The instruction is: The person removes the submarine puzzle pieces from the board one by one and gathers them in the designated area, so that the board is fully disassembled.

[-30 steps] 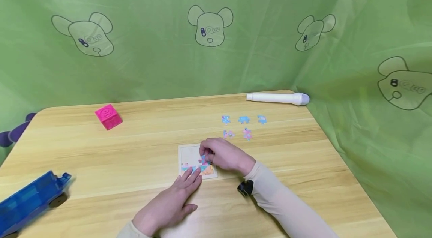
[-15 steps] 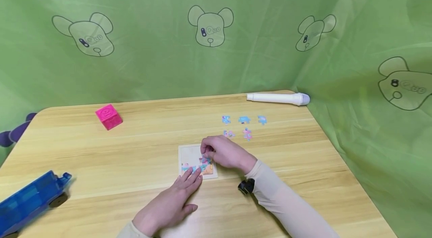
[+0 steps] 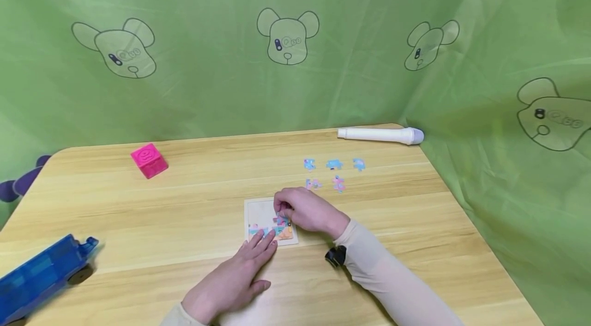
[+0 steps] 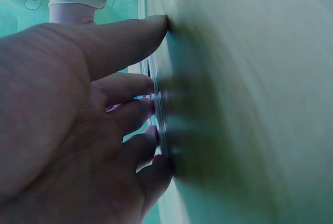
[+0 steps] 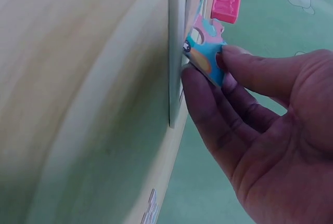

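Note:
A square puzzle board [image 3: 258,209] with a pale rim lies mid-table, its near part filled with coloured picture pieces. My right hand [image 3: 307,209] pinches a blue, pink and orange puzzle piece [image 5: 208,52] between thumb and fingers. That piece stands tilted over the board's right side, its lower edge against the board in the right wrist view. My left hand [image 3: 235,277] rests with straight fingers on the near edge of the board, thumb spread on the table. In the left wrist view, its fingertips [image 4: 148,86] touch the board's edge.
Several loose puzzle pieces [image 3: 334,164] lie beyond my right hand. A white microphone-shaped object [image 3: 378,135] is at the far right edge, a pink cube [image 3: 149,160] at the far left. A blue toy vehicle [image 3: 41,277] stands at the near left; green cloth [image 3: 208,84] hangs behind.
The puzzle piece in my right hand has shifted and tilted slightly over the board's right side. My left hand has stayed in place.

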Tool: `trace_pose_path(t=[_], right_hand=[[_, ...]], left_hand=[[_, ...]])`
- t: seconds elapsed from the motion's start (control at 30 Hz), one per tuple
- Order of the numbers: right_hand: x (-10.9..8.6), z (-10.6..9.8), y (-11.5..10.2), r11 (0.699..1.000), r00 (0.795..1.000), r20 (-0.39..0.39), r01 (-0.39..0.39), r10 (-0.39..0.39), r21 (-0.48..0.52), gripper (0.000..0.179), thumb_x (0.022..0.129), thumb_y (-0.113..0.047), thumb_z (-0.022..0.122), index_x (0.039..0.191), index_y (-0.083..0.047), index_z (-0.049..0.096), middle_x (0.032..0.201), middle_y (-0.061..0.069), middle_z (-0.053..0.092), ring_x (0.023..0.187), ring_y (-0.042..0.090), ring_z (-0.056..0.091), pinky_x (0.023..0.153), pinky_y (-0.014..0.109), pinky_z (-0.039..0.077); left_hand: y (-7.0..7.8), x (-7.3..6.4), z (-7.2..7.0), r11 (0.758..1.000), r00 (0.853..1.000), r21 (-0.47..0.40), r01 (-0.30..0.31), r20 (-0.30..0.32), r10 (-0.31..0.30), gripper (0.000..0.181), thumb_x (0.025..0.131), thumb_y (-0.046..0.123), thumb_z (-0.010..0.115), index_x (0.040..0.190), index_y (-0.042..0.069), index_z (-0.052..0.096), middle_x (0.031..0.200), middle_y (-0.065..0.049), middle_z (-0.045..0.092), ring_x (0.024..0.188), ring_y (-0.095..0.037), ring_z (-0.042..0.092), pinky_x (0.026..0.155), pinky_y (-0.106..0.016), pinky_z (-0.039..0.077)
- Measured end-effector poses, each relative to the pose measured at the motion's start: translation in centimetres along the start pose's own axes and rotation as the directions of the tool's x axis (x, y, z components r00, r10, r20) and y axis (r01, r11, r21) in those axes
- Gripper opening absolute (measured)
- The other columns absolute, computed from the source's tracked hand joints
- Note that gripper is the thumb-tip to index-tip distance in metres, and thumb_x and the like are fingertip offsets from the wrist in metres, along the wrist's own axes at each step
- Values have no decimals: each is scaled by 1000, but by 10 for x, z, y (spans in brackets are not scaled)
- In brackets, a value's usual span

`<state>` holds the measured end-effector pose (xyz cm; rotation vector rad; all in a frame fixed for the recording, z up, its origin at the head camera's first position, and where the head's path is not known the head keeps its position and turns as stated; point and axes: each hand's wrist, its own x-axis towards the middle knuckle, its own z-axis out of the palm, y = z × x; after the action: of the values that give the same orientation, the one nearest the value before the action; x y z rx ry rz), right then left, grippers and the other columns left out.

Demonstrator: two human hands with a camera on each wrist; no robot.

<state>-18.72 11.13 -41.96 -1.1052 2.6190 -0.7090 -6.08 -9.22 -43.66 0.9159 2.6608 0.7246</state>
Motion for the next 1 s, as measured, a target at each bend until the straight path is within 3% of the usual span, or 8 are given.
trace_pose_path(t=[0.3, 0.67, 1.0], right_hand=[[0, 1, -1, 1000, 1000, -3, 14, -14, -28, 14, 94, -4, 64, 87, -15, 59, 82, -7, 54, 76, 11, 52, 68, 26, 46], [-1, 3, 1, 1000, 1000, 3, 19, -19, -22, 14, 94, -5, 64, 87, -16, 59, 82, -6, 55, 76, 10, 52, 68, 25, 46], [-2, 2, -1, 1000, 1000, 6, 16, -16, -11, 14, 95, -5, 63, 87, -15, 59, 81, -6, 56, 75, 10, 52, 67, 26, 46]], left_hand=[[3, 1, -1, 999, 999, 35, -19, -24, 20, 66, 94, 20, 67, 149, -2, 37, 159, -14, 24, 145, -34, 19, 113, -50, 26], [8, 3, 1, 958, 997, 285, -27, -57, 45, 60, 93, 28, 67, 143, 0, 49, 154, -14, 36, 140, -33, 34, 108, -46, 38], [6, 5, 5, 962, 996, 273, -5, -80, 28, 64, 94, 33, 65, 148, 5, 43, 153, -11, 38, 137, -33, 37, 105, -49, 39]])
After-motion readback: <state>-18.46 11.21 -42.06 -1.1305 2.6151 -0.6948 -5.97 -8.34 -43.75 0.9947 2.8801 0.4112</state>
